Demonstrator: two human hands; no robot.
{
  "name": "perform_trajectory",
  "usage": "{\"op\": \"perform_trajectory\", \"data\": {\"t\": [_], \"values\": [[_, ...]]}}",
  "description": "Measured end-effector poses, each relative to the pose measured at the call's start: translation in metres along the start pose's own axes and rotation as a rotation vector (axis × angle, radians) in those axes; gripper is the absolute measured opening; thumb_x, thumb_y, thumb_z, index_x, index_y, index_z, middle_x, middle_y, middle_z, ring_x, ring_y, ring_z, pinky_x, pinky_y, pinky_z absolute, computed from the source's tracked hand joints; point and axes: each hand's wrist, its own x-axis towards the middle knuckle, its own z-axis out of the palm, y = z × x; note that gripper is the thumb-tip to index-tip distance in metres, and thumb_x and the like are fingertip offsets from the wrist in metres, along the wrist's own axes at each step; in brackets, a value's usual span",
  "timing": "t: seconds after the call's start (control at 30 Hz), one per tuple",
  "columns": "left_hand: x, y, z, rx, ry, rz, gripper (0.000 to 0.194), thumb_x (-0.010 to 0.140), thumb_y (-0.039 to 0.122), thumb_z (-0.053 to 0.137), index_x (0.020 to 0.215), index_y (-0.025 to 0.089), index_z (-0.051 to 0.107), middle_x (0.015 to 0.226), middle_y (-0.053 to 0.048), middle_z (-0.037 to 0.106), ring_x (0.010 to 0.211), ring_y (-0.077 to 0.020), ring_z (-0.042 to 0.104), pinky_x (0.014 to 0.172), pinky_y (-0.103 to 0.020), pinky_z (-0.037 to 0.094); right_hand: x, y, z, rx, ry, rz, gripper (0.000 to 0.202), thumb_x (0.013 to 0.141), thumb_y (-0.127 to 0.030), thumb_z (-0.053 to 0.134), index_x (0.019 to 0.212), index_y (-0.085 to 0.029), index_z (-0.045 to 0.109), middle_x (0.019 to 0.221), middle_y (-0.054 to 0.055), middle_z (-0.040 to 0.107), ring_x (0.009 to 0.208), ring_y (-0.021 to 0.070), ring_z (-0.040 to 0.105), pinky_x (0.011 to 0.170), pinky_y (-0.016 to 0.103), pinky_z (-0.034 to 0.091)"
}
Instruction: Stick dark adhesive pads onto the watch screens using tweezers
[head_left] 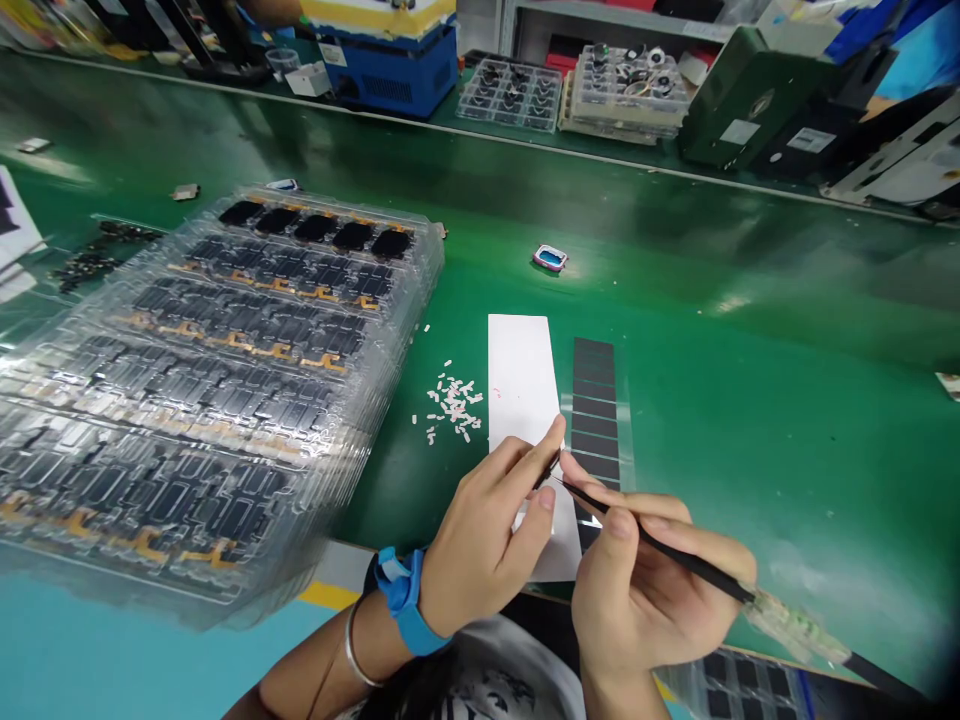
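Observation:
My left hand pinches a small dark part between thumb and fingers, above a white paper strip. In my right hand is a black pen-like tool with a thin tip that meets the small part. A cable runs from the tool's rear end toward the lower right. Beside the paper lies a clear sheet with a column of black rectangles, its lower end partly hidden by my right hand. Small white pieces are scattered left of the paper.
Stacked clear trays of dark components with orange flex strips fill the left side. A small blue-centred part lies behind the paper. Along the back shelf stand a blue machine, parts trays and a green box.

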Motion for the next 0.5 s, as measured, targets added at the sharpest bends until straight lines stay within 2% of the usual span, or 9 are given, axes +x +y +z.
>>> {"op": "perform_trajectory", "data": {"t": [0.13, 0.33, 0.5], "values": [[0.0001, 0.0001, -0.0001, 0.018, 0.008, 0.004, 0.051, 0.103, 0.026, 0.035, 0.154, 0.027, 0.03, 0.102, -0.005, 0.057, 0.091, -0.0191, 0.058, 0.081, -0.031, 0.046, -0.0005, 0.0013, -0.001, -0.029, -0.006, -0.023, 0.021, 0.088, -0.005, 0.059, 0.097, -0.023, 0.052, 0.08, 0.0, 0.064, 0.072, 0.0164, 0.07, 0.072, 0.045, 0.068], [-0.0004, -0.0018, 0.0004, 0.032, 0.024, 0.011, 0.051, 0.102, 0.022, 0.035, 0.153, 0.028, 0.032, 0.102, -0.005, 0.057, 0.09, -0.0186, 0.058, 0.081, -0.031, 0.046, -0.0023, 0.0022, -0.0018, -0.055, -0.011, -0.055, 0.024, 0.087, -0.002, 0.059, 0.099, -0.022, 0.053, 0.082, 0.001, 0.064, 0.073, 0.0165, 0.07, 0.069, 0.042, 0.068], [0.0003, -0.0028, 0.0003, 0.034, 0.017, 0.009, 0.05, 0.101, 0.022, 0.036, 0.151, 0.024, 0.036, 0.101, -0.005, 0.058, 0.089, -0.0184, 0.057, 0.08, -0.032, 0.046, -0.0032, 0.0042, -0.0011, -0.004, 0.008, -0.085, 0.027, 0.086, -0.001, 0.059, 0.102, -0.021, 0.053, 0.086, 0.002, 0.065, 0.075, 0.0175, 0.072, 0.067, 0.04, 0.068]]}}
